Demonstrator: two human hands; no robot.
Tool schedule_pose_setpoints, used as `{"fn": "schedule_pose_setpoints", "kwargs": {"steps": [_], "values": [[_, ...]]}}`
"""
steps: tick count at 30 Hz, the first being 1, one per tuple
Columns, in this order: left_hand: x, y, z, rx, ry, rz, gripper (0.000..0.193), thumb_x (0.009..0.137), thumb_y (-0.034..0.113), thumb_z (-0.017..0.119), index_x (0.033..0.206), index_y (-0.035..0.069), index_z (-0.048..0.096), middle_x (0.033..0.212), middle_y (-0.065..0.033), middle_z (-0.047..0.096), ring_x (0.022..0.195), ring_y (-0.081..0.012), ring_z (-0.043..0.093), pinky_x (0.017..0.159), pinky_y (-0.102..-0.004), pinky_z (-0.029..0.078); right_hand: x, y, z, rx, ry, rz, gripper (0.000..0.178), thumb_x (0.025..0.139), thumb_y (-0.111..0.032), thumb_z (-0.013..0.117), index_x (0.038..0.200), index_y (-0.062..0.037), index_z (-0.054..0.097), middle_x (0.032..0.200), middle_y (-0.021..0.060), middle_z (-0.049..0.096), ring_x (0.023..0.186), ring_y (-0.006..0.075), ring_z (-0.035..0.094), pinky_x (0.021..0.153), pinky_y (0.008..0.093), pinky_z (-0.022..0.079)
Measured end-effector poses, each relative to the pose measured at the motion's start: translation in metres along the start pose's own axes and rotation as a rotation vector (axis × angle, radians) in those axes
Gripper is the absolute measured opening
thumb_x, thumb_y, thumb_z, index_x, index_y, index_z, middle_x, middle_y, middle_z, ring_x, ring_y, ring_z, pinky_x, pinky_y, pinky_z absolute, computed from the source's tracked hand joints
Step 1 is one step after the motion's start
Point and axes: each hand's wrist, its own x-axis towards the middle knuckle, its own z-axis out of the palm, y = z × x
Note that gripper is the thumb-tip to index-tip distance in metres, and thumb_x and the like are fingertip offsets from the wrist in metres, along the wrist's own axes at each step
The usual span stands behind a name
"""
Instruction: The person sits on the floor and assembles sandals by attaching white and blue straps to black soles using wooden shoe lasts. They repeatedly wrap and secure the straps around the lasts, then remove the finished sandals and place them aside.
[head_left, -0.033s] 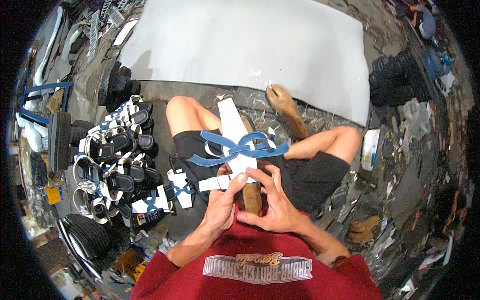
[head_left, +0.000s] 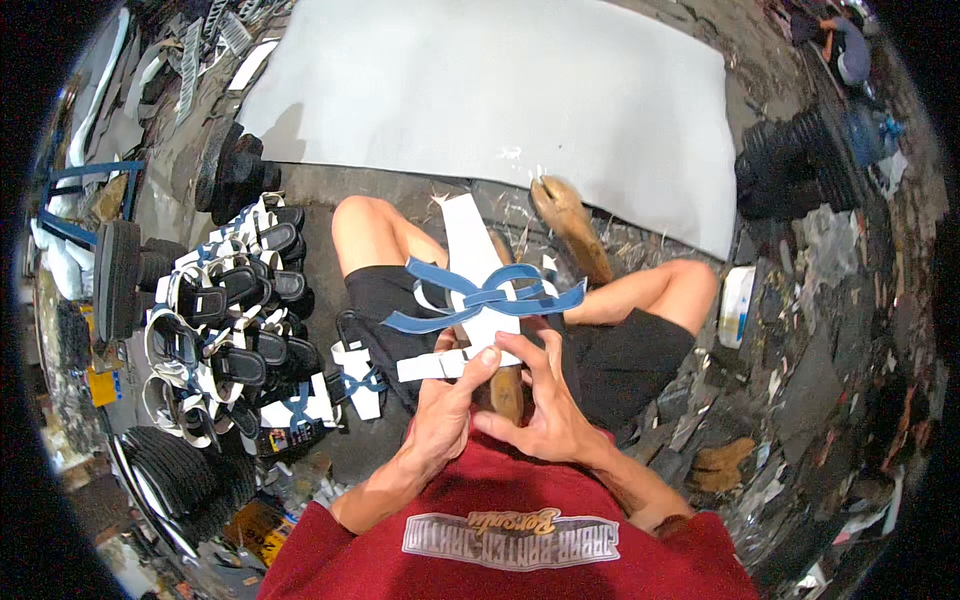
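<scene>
Head view, looking straight down: you sit cross-legged on the littered workshop floor (head_left: 660, 200) with an unfinished sandal upper in your lap, a white insole piece (head_left: 470, 250) crossed by loose blue straps (head_left: 480, 298) that fan out left and right and are not yet drawn down flat. Your left hand (head_left: 445, 410) has its grip pinched on a white strap end (head_left: 425, 366) at the near edge of the insole, thumb pressed on top. Your right hand (head_left: 545, 405) has its fingers curled and pressed together around a brown wooden last or block (head_left: 507, 392) just under the piece; exactly how the fingers close behind it cannot be told from this angle. Judged from how things lie, this pair is mid-assembly: the straps are threaded and crossed, but their ends hang free and the upper has no sole under it. To your left, a heap of black-and-white sandals (head_left: 235, 320) looks much further along, and a white-and-blue sandal (head_left: 355, 375) like the one in hand lies beside your left thigh. A large white sheet (head_left: 480, 80) is spread on the floor ahead of your knees, a second brown last (head_left: 570, 225) rests near its edge, and black tyres (head_left: 170, 475) sit at lower left.
</scene>
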Motion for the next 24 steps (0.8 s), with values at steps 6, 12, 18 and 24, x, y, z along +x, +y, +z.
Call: {"fn": "schedule_pose_setpoints", "kwargs": {"steps": [6, 12, 18, 24], "values": [[0.026, 0.006, 0.027, 0.173, -0.128, 0.114, 0.066, 0.097, 0.020, 0.084, 0.146, -0.001, 0.046, 0.127, -0.0085, 0.064, 0.114, -0.0146, 0.064, 0.098, -0.0302, 0.054, 0.022, 0.005, -0.005, -0.064, 0.259, -0.094, 0.076, 0.081, -0.003, 0.080, 0.148, -0.0101, 0.045, 0.133, 0.0202, 0.049, 0.123, 0.0387, 0.045, 0.110, 0.0516, 0.039], [0.035, 0.013, 0.043, 0.382, -0.130, 0.169, 0.076, 0.099, 0.026, 0.082, 0.154, -0.004, 0.038, 0.133, -0.0114, 0.060, 0.120, -0.0152, 0.060, 0.101, -0.0321, 0.052, 0.035, 0.000, -0.015, 0.063, 0.353, -0.080, 0.064, 0.082, -0.002, 0.073, 0.140, -0.0080, 0.046, 0.124, 0.0146, 0.046, 0.115, 0.0266, 0.052, 0.104, 0.0414, 0.044], [0.032, 0.013, 0.042, 0.105, -0.087, 0.316, 0.054, 0.107, 0.031, 0.071, 0.141, 0.001, 0.041, 0.126, -0.0094, 0.052, 0.111, -0.0139, 0.054, 0.105, -0.0336, 0.045, 0.050, -0.011, -0.031, 0.411, 0.463, -0.007, 0.071, 0.078, -0.002, 0.065, 0.144, -0.0107, 0.041, 0.123, 0.0109, 0.051, 0.114, 0.0225, 0.053, 0.103, 0.0381, 0.046], [0.039, 0.009, 0.027, 0.121, -0.324, 0.209, 0.023, 0.112, 0.023, 0.062, 0.099, 0.004, 0.062, 0.106, 0.0028, 0.051, 0.099, -0.0060, 0.045, 0.098, -0.0265, 0.040, 0.056, -0.020, -0.041, 0.476, 0.510, 0.028, 0.070, 0.080, -0.013, 0.063, 0.146, -0.0104, 0.039, 0.131, 0.0106, 0.047, 0.115, 0.0231, 0.052, 0.103, 0.0367, 0.045]]}}
